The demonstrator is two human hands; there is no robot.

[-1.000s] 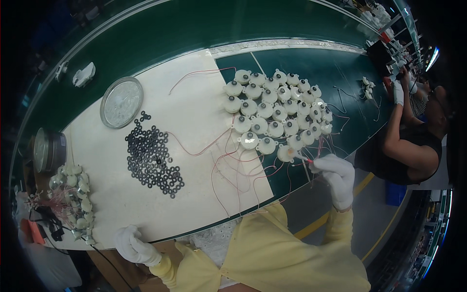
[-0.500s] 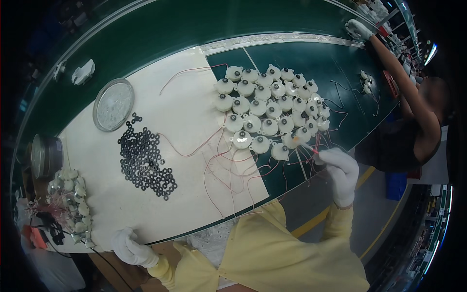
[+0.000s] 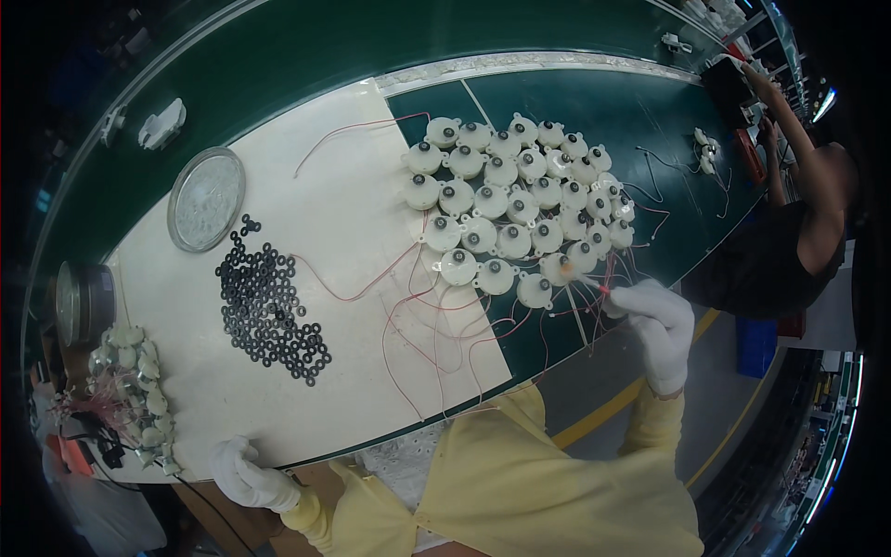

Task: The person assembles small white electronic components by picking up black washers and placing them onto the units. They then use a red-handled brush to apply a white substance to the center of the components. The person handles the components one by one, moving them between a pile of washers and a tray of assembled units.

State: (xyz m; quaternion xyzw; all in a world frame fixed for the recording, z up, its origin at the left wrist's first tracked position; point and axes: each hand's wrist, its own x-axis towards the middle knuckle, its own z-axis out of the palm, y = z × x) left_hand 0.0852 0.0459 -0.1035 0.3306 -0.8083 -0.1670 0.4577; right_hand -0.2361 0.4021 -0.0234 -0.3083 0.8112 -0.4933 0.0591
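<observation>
My right hand (image 3: 657,325), in a white glove, pinches a small thin brush (image 3: 590,281) with a red and pale handle. Its orange tip is at a white round motor (image 3: 558,269) on the near edge of a large cluster of similar white motors (image 3: 513,241). Most have a dark ring around the centre shaft, and red and white wires trail toward me. My left hand (image 3: 249,475), also gloved, rests at the table's front edge with fingers curled in; whatever it may hold is hidden. Many small black rings (image 3: 269,316) lie spread on the white board (image 3: 371,371).
A round clear-bottomed dish (image 3: 206,200) lies beyond the rings. At left stand a round tin (image 3: 85,302) and a pile of white motors with wires (image 3: 139,390). A co-worker (image 3: 798,232) sits at the far right near a few loose wired parts (image 3: 707,151).
The view has shifted slightly. My right hand keeps the brush at the near motor, and my left hand stays put. The co-worker's gloved hand has left the far rail, leaving a white part there.
</observation>
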